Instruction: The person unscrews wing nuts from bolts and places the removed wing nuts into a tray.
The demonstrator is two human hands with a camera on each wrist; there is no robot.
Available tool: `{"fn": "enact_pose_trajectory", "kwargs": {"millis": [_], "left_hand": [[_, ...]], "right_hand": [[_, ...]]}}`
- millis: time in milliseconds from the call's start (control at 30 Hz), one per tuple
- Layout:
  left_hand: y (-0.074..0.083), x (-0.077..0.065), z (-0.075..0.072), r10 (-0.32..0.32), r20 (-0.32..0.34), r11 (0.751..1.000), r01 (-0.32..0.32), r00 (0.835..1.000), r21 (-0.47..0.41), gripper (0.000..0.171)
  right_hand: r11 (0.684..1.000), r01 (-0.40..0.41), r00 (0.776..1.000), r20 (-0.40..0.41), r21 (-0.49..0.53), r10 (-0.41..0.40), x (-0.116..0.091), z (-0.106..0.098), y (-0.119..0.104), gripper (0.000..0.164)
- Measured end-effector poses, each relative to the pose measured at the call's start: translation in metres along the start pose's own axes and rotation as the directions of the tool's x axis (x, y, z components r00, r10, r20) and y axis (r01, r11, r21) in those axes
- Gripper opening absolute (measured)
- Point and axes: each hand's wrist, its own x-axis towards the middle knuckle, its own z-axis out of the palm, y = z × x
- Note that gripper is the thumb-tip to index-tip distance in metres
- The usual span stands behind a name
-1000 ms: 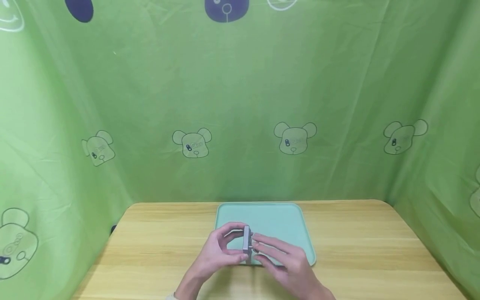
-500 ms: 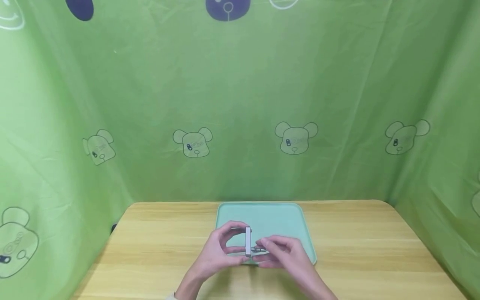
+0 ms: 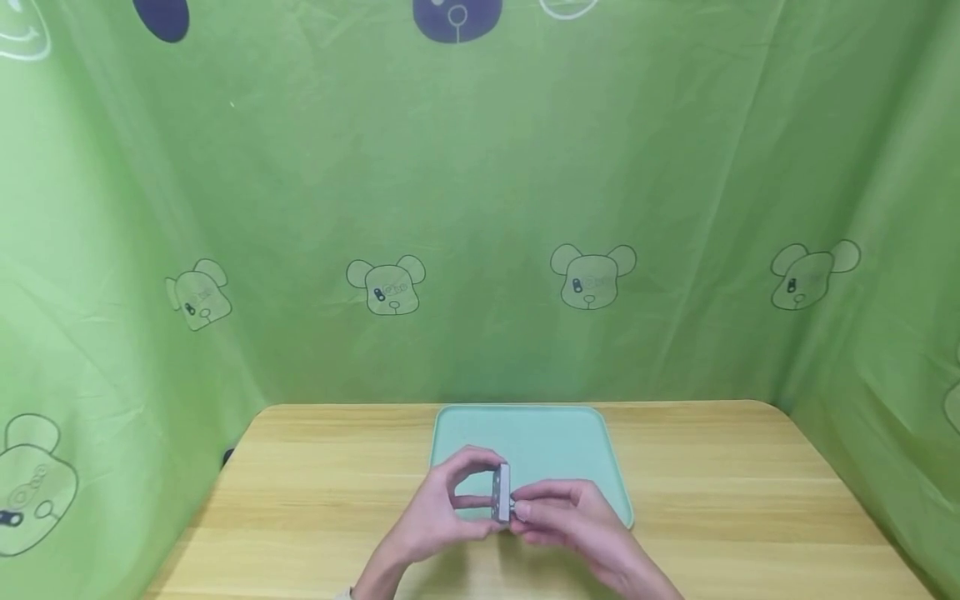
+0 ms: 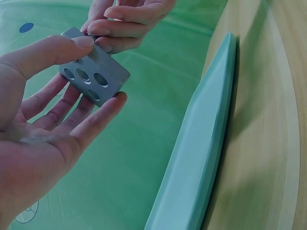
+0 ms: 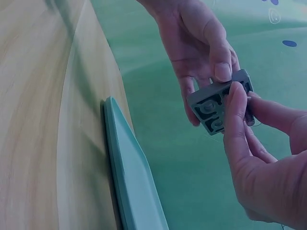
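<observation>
My left hand (image 3: pixel 431 510) grips a small grey metal block (image 3: pixel 502 492) by its edges, thumb on one side and fingers on the other. The block stands upright above the front part of the tray. One face has several round holes, seen in the left wrist view on the block (image 4: pixel 108 72). Its other face is recessed and ribbed, as the block (image 5: pixel 206 106) shows in the right wrist view. At that ribbed side my right hand (image 3: pixel 573 518) pinches a small screw-like metal part (image 5: pixel 250 118), mostly hidden by the fingertips.
A light green tray (image 3: pixel 607 467) lies on the wooden table (image 3: pixel 720 492) under and behind the hands. Green cloth (image 3: pixel 480 350) printed with bear heads hangs behind the table and at both sides. A small dark object (image 3: pixel 228 456) shows at the table's left edge.
The right fingers, outstretched against the block at first, drew back around the small metal part and now sit close to the block again. The block has turned, showing its holed face at the left.
</observation>
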Motion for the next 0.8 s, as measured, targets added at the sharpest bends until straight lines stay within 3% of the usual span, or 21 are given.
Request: {"fn": "enact_pose_trajectory", "kwargs": {"millis": [167, 267, 333, 400, 433, 467, 533, 633, 667, 733, 800], "left_hand": [[-0.002, 0.0, -0.002, -0.015, -0.007, 1.0, 0.015, 1.0, -0.028, 0.063], [-0.004, 0.0, -0.003, -0.033, -0.019, 0.998, 0.032, 0.999, -0.06, 0.064], [-0.004, 0.0, -0.004, -0.049, -0.026, 0.996, 0.046, 0.998, -0.08, 0.065], [-0.004, 0.0, -0.004, -0.068, -0.032, 0.993, 0.064, 0.997, -0.1, 0.065], [-0.004, -0.001, -0.005, -0.075, -0.036, 0.991, 0.071, 0.997, -0.11, 0.066], [-0.005, -0.001, -0.005, -0.08, -0.038, 0.99, 0.075, 0.996, -0.119, 0.066], [-0.004, -0.001, -0.006, -0.089, -0.044, 0.987, 0.082, 0.995, -0.135, 0.067], [-0.004, -0.001, -0.006, -0.085, -0.04, 0.984, 0.078, 0.996, -0.158, 0.065], [-0.004, -0.001, -0.007, -0.081, -0.036, 0.983, 0.074, 0.996, -0.166, 0.065], [-0.003, -0.001, -0.007, -0.079, -0.027, 0.98, 0.073, 0.997, -0.183, 0.064], [-0.002, -0.001, -0.007, -0.086, -0.019, 0.977, 0.081, 0.996, -0.2, 0.063]], "right_hand": [[0.988, 0.112, 0.99, -0.07, -0.108, -0.12, -0.001, 0.009, -0.003, 0.039], [0.95, 0.192, 0.964, -0.136, -0.247, -0.231, -0.003, 0.016, -0.004, 0.031], [0.895, 0.271, 0.928, -0.15, -0.355, -0.341, -0.004, 0.019, -0.002, 0.023], [0.79, 0.392, 0.859, -0.12, -0.471, -0.498, -0.003, 0.022, 0.001, 0.018], [0.711, 0.467, 0.805, -0.08, -0.525, -0.588, -0.002, 0.022, 0.003, 0.018], [0.612, 0.546, 0.733, -0.028, -0.572, -0.68, 0.0, 0.022, 0.005, 0.02], [0.385, 0.667, 0.559, 0.087, -0.638, -0.824, 0.004, 0.022, 0.008, 0.019], [0.067, 0.739, 0.303, 0.242, -0.67, -0.922, 0.011, 0.021, 0.008, 0.006], [-0.021, 0.742, 0.232, 0.286, -0.67, -0.93, 0.013, 0.021, 0.007, 0.008], [-0.168, 0.735, 0.114, 0.365, -0.657, -0.924, 0.015, 0.021, 0.003, 0.019], [-0.29, 0.714, 0.017, 0.43, -0.637, -0.903, 0.016, 0.022, -0.002, 0.023]]}}
